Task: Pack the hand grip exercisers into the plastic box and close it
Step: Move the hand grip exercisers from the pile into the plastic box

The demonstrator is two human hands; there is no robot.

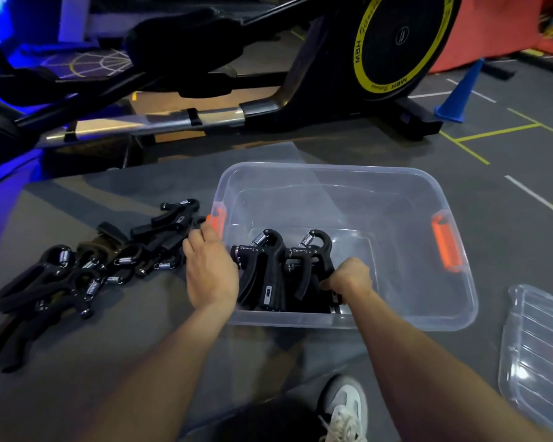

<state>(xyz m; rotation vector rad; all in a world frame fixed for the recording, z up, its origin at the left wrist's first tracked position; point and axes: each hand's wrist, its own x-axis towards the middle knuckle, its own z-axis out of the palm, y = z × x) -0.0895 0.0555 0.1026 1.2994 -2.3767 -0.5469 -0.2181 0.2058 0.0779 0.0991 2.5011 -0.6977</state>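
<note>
Gym floor [109, 362]; right hand [348, 279] fingers grip exerciser [307, 266] in box [444, 298]; left hand [209, 269] relaxed.

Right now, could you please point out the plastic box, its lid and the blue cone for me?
plastic box [332, 169]: head view, on the far rim.
lid [530, 339]: head view, on its ribbed clear surface.
blue cone [458, 94]: head view, on its sloping side.

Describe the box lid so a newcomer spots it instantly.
Start at the clear plastic box with orange latches in the middle of the grey floor. Look right of it, toward the picture's lower right edge: the lid lies flat there. Unlike the box, it is shallow, ribbed, and holds no grip exercisers.
</note>
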